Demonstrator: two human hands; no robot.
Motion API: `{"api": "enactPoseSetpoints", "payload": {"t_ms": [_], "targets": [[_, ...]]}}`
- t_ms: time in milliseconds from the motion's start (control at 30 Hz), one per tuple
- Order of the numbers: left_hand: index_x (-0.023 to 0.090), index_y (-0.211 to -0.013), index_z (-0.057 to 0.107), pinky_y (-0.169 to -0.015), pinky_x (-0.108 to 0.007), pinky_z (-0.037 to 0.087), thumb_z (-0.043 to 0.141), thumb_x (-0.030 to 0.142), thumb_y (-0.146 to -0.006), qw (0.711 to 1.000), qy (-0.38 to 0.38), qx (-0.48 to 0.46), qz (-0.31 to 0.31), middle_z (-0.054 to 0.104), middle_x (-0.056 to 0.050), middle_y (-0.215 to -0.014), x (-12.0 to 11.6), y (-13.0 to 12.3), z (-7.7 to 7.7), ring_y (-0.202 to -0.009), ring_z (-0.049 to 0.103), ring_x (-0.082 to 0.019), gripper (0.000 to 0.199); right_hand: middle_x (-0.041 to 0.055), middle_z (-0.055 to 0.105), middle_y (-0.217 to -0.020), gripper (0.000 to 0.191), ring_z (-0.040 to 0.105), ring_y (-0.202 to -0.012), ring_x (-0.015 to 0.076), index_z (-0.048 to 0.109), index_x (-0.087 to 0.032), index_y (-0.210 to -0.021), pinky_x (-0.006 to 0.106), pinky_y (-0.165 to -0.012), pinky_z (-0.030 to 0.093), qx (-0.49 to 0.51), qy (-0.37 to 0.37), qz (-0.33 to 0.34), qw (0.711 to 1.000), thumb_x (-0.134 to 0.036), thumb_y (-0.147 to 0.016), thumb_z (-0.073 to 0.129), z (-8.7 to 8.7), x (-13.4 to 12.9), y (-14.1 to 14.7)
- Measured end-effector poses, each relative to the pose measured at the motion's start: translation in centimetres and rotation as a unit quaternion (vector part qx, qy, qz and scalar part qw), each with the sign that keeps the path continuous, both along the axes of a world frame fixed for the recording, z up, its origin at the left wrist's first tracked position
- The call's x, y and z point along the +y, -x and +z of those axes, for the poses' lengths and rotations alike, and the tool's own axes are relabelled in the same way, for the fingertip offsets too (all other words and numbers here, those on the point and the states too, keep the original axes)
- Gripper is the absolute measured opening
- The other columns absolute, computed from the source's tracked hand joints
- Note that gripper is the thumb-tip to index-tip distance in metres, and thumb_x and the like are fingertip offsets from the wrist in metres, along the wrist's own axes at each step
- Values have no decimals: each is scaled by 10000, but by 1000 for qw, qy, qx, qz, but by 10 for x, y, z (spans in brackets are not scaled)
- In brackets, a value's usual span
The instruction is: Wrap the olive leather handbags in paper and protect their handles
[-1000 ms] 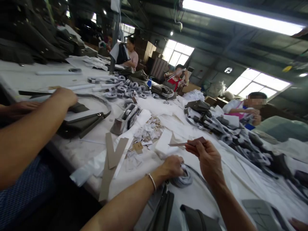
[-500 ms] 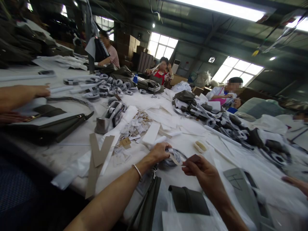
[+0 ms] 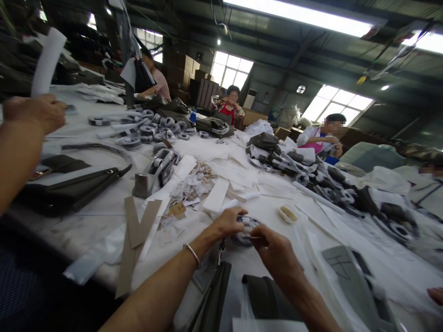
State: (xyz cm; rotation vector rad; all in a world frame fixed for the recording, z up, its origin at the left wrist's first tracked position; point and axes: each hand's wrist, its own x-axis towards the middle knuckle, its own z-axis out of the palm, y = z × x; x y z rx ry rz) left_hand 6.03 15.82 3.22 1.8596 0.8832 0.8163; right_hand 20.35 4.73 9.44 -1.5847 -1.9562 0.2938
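Observation:
A coiled strap in a greyish wrapping [image 3: 245, 239] lies on the table in front of me. My left hand [image 3: 230, 222], with a bangle on the wrist, grips the coil's left side, thumb and fingers closed. At the coil's right edge my right hand [image 3: 273, 244] pinches a thin pale strip; only a sliver of it shows at the fingertips. Just below my hands is a dark olive bag [image 3: 216, 295]. Its dark flap or pocket [image 3: 259, 293] lies partly behind my right forearm, near clear plastic and white sheet.
Grey card strips [image 3: 133, 244], a heap of small tags [image 3: 195, 184], a tape dispenser [image 3: 155, 170] and a yellowish block [image 3: 288, 214] lie around. Wrapped straps and bags [image 3: 311, 180] are piled at right. At left, a co-worker's hand [image 3: 32, 113] holds a white roll over another bag [image 3: 69, 184].
My right hand has moved left to the coil; the brown piece in its fingers no longer shows. The co-worker's hand at left has lifted a white roll. My left hand stays on the coil.

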Motion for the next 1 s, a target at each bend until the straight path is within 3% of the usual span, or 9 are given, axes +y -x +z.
{"api": "enactPoseSetpoints", "payload": {"t_ms": [100,200,367,433,567,633,733,867,1000], "targets": [[118,-1262,610,-957,-307,491,614,96,-630,1000,-1,-10,3,681,-103,-1186,1,-1,-2,-1067,639,-225,632,23,668,-757,184,623,-701,203,597,-252,-773,309,-654,480,-99,-93,22,990,-127,-832,476,-19,-2,0],[138,-1310,568,-935,-306,501,630,131,-651,1000,-3,-20,0,676,-88,-1169,0,0,-3,-1041,644,-216,662,66,702,-960,200,634,-883,252,581,-243,-784,380,-769,492,-156,-177,27,971,-80,-836,478,-25,7,-2],[139,-1323,529,-890,-305,509,672,169,-651,998,6,-66,-20,680,-71,-1090,-3,3,2,-969,653,-207,688,97,633,-1270,284,531,-1233,301,558,-228,-811,488,-986,445,-173,-198,53,963,24,-721,463,-30,33,-9],[138,-1322,519,-902,-311,497,680,160,-644,996,5,-81,-26,678,-75,-1088,-4,3,2,-980,645,-208,698,99,657,-1214,279,551,-1220,296,525,-228,-787,484,-979,459,-160,-155,55,973,28,-691,469,-34,41,-13],[160,-1322,505,-875,-294,479,697,147,-615,994,32,-92,-42,650,-68,-1107,0,2,2,-981,618,-197,732,75,692,-999,229,645,-1039,251,481,-238,-781,349,-793,527,-108,-97,56,988,-12,-748,488,-42,45,-19],[150,-1268,524,-833,-279,475,707,211,-643,991,79,-100,-39,628,-63,-1089,4,3,2,-953,598,-185,654,81,690,-1040,216,656,-1006,238,486,-241,-799,340,-790,532,-95,-131,65,985,-25,-782,484,-43,42,-20],[126,-1020,593,-773,-299,467,597,496,-810,986,123,-104,-29,604,-32,-895,10,9,1,-843,559,-176,426,77,699,-1047,218,672,-968,221,532,-241,-896,349,-819,551,-88,-196,74,974,-40,-836,474,-43,39,-19],[144,-768,585,-745,-350,459,414,761,-837,980,159,-103,-55,536,-13,-697,12,18,-3,-734,517,-185,643,88,697,-1102,308,656,-1053,222,557,-226,-1133,374,-904,552,-112,-260,99,954,-65,-885,470,-42,38,-19],[141,-870,620,-692,-361,482,506,781,-783,945,269,-153,-105,571,-31,-716,10,18,-11,-677,533,-185,656,93,694,-1156,358,635,-1113,230,560,-218,-1202,395,-935,547,-138,-292,108,940,-61,-901,448,-42,36,-19]]}}
